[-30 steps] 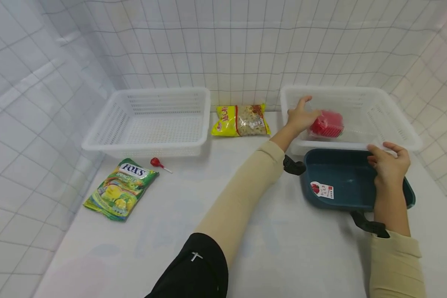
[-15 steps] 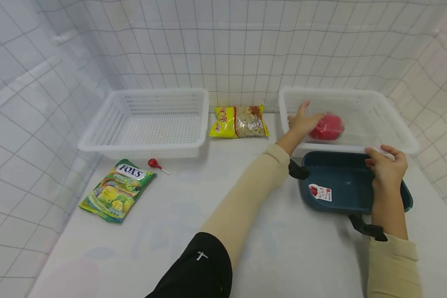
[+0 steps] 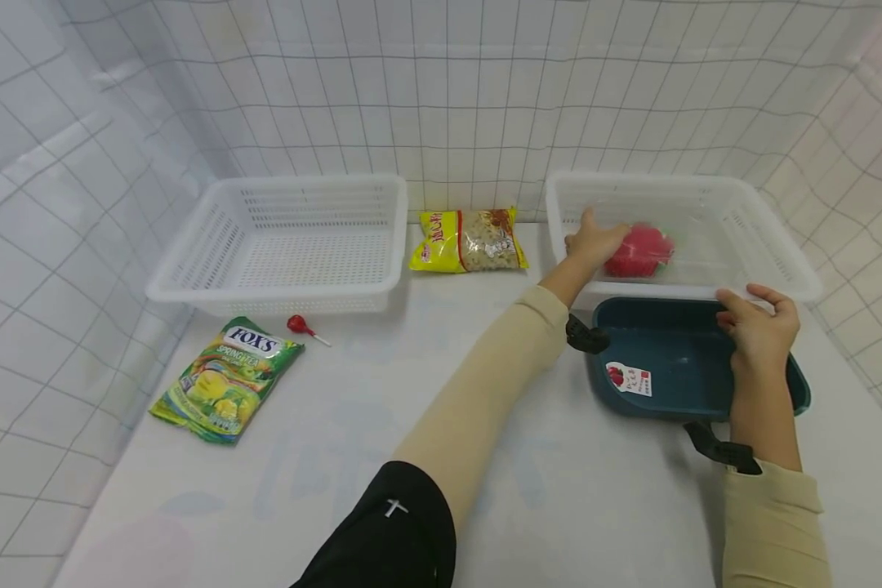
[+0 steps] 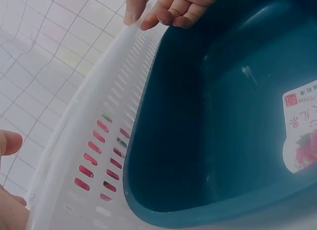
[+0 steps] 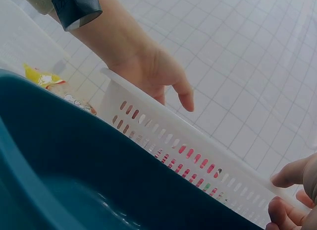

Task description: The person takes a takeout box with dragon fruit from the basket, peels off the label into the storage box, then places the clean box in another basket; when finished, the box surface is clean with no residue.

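Observation:
In the head view my left hand reaches over the near left side of the right white basket. Its thumb and one finger stretch straight out; the remaining fingers are hidden inside. Beside the thumb lies a pinkish-red lump that seems to be under clear wrap; specks of green show through the basket slots in the right wrist view, but its kind is unclear. My right hand holds the basket's front rim, thumb on top and fingers outside. A teal tray with a fruit label stands under my right wrist.
Left stands another white basket. Between the baskets lies a yellow snack bag with a clear window. A red lollipop and a green Fox's candy bag lie in front of the left basket. White grid-patterned sheeting walls the back and sides.
My left hand's raised finger has dipped and the hand sits slightly lower. The red lump now looks rounder, its striped side less visible. My right hand stays at the rim.

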Demonstrator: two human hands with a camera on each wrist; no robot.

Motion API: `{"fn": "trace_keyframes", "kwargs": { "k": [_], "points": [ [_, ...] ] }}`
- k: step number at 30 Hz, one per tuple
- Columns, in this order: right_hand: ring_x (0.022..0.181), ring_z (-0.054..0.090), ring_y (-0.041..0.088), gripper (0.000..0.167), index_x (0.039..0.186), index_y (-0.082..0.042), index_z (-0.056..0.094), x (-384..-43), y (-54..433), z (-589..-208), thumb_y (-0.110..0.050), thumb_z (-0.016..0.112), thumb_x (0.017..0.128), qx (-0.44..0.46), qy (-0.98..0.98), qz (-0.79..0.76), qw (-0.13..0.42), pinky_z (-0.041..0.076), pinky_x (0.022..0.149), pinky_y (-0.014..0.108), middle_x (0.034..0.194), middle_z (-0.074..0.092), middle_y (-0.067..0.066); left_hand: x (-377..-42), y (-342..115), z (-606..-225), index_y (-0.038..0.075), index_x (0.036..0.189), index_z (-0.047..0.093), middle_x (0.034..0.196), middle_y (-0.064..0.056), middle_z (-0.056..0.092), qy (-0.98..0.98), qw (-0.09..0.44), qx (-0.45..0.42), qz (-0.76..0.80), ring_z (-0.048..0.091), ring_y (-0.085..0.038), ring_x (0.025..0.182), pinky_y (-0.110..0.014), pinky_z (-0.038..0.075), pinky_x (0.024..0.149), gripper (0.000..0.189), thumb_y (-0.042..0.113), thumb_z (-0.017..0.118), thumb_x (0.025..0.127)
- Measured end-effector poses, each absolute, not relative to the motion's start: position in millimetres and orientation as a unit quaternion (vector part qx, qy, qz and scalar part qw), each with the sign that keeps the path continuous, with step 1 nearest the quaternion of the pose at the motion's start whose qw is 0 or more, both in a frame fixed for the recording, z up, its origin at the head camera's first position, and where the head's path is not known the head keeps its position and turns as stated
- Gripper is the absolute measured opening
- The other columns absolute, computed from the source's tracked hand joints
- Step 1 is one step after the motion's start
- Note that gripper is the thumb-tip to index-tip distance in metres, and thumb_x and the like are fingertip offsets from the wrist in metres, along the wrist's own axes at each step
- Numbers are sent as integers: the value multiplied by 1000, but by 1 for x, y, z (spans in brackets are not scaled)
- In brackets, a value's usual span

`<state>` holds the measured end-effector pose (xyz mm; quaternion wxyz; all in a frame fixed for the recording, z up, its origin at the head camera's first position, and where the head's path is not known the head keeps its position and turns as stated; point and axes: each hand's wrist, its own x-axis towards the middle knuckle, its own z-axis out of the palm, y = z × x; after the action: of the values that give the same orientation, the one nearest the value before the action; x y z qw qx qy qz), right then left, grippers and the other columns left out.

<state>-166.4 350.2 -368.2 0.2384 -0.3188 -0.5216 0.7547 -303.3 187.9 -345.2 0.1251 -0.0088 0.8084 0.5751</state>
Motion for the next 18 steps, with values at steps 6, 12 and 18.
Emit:
{"fn": "trace_keyframes", "kwargs": {
  "k": [6,12,18],
  "points": [
    [45,59,11,44,104,-16,48,-168,350,-368,-1,80,77,-321,-526,751,236,48,47,19,63,67,-3,-303,186,-346,28,154,26,146,-7,39,812,120,-4,571,33,-26,135,-47,38,103,71,40,61,93],
    [43,58,12,44,104,-15,48,-169,350,-368,0,79,77,-317,-525,754,236,48,46,19,62,66,-3,-298,182,-348,24,151,34,146,-9,34,833,16,71,549,38,-21,131,-34,44,96,64,30,60,94],
    [42,58,12,45,103,-15,48,-168,355,-367,1,80,76,-318,-527,749,244,48,45,19,61,66,-2,-291,178,-346,20,148,41,141,-6,42,822,-38,134,552,46,-16,124,-29,44,94,58,24,60,93]
  ]
}}
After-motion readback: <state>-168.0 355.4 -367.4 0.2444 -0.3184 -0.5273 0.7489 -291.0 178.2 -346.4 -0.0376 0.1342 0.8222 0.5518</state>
